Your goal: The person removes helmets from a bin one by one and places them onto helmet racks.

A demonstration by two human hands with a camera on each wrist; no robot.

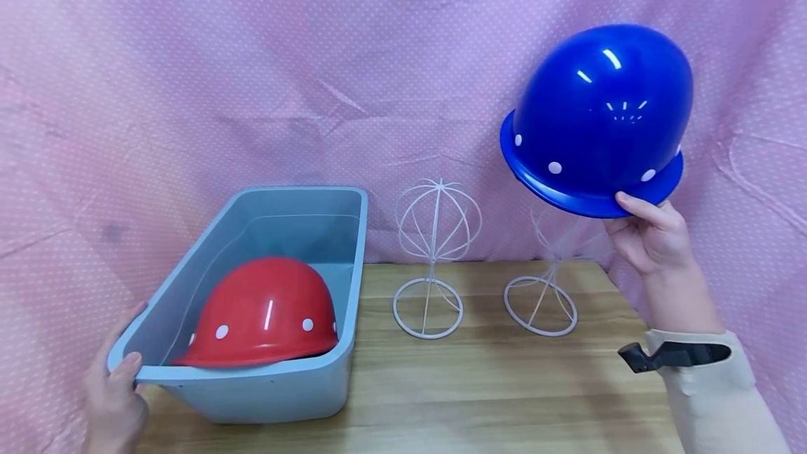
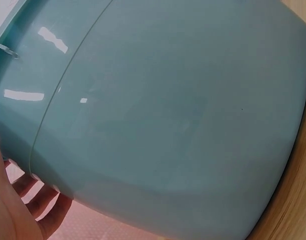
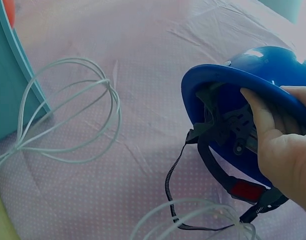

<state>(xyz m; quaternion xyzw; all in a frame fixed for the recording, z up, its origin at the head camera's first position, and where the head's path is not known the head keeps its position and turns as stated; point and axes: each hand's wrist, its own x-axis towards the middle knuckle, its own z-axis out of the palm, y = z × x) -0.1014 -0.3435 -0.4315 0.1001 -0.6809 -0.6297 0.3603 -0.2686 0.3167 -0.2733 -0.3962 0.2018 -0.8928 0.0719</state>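
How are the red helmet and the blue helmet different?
The blue helmet is held up in the right hand, but the red helmet sits inside the bin.
The blue helmet's black strap shows underneath, while no strap can be seen on the red helmet.
Blue and red are their colors, of course! Both have shiny, rounded tops and white dots near the brim.

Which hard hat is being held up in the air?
The blue hard hat: the right hand holds it up by its edge, while the red hard hat sits inside the tub.
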